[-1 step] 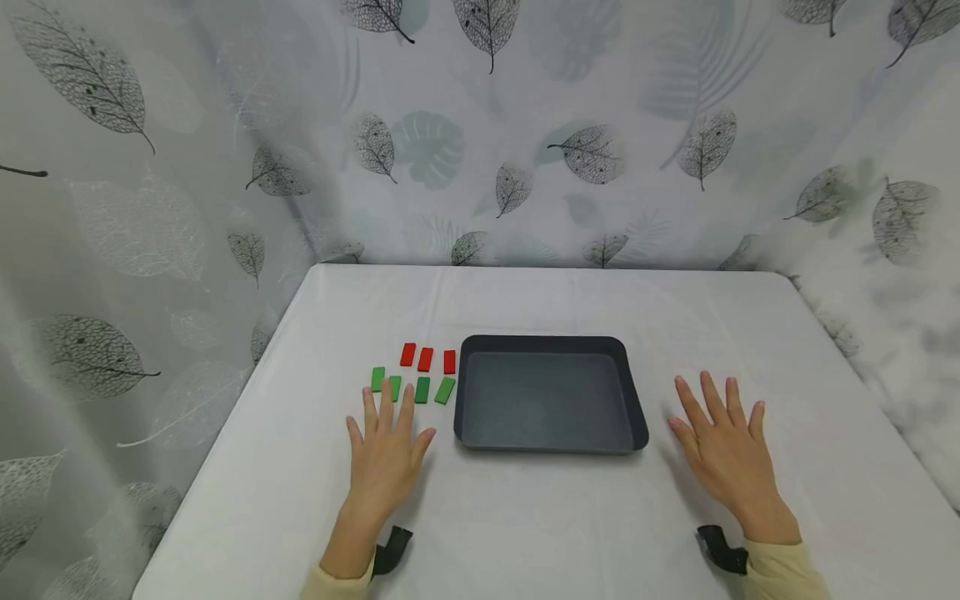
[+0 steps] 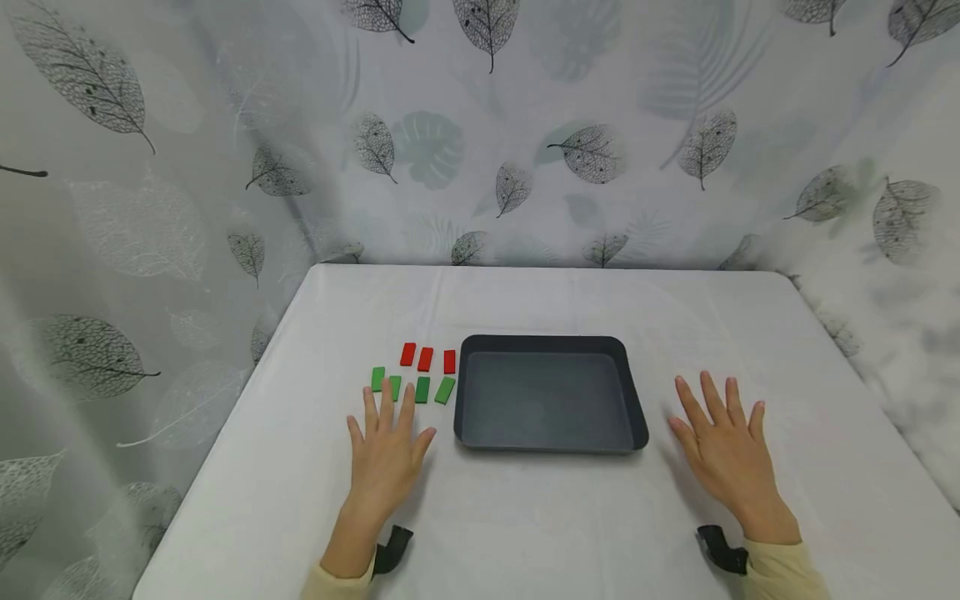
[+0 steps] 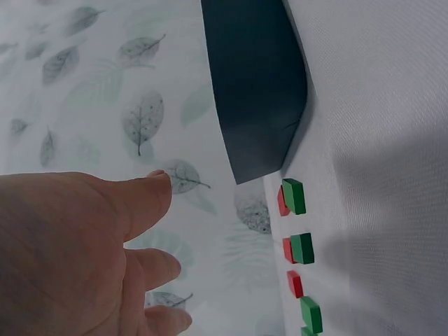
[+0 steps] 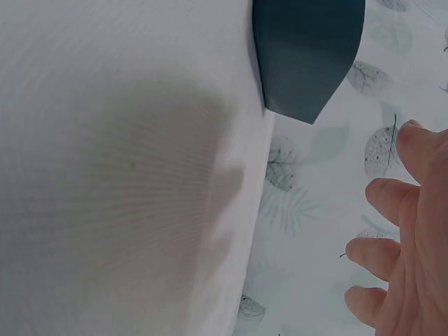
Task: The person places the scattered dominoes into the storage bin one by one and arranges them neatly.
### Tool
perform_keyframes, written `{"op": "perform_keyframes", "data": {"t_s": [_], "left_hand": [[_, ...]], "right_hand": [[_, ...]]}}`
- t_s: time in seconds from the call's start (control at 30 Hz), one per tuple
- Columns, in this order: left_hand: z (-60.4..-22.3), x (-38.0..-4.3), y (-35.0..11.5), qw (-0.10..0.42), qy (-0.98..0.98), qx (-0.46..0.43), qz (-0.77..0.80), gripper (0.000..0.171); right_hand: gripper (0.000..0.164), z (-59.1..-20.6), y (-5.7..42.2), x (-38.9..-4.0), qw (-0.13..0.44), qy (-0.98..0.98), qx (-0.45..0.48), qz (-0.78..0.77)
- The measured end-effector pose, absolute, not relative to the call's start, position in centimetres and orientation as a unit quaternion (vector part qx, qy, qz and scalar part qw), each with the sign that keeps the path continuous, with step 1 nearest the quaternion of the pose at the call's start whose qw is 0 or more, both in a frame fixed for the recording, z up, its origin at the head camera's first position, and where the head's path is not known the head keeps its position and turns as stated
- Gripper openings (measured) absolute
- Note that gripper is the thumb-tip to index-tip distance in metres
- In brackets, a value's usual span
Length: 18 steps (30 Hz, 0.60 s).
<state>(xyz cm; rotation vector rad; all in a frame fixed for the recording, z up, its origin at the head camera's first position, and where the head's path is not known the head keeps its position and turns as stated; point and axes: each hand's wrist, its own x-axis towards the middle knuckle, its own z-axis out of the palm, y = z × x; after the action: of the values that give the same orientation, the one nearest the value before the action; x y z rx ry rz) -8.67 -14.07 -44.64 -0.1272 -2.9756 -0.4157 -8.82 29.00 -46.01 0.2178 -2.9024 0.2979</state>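
My left hand (image 2: 384, 471) is spread with straight fingers, palm down, on the near side of a group of small blocks. Its fingertips overlap the nearest green block (image 2: 395, 387) in the head view; the left wrist view shows the hand apart from the blocks. Several green blocks (image 2: 422, 389) form a near row, and three red blocks (image 2: 425, 359) lie behind them. A dark grey rectangular tray (image 2: 551, 447) sits right of the blocks. To the tray's right, my right hand (image 2: 727, 454) is also spread, fingers straight, holding nothing.
A white cloth covers the table (image 2: 555, 525). Leaf-patterned curtains (image 2: 555, 142) hang behind it and on both sides. A black curved piece (image 2: 393, 550) sits at the left wrist, and a similar black piece (image 2: 723, 550) at the right one.
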Motion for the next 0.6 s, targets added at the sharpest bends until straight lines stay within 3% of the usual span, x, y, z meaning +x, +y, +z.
{"op": "perform_keyframes", "data": {"t_s": [0.23,0.43,0.6], "left_hand": [[-45.1,-9.1,-13.9,0.079,-0.986,-0.048,-0.138,0.070],[-44.9,-9.5,-14.1,0.095,-0.979,-0.061,-0.172,0.071],[-44.7,-10.1,-15.0,0.094,-0.971,-0.065,-0.211,0.069]], "right_hand": [[0.060,-45.9,28.4,-9.4,0.139,-0.967,0.111,0.184],[0.057,-45.9,27.1,-10.4,0.077,-0.923,0.170,0.337],[0.047,-46.8,26.8,-11.0,0.084,-0.914,0.191,0.349]]}}
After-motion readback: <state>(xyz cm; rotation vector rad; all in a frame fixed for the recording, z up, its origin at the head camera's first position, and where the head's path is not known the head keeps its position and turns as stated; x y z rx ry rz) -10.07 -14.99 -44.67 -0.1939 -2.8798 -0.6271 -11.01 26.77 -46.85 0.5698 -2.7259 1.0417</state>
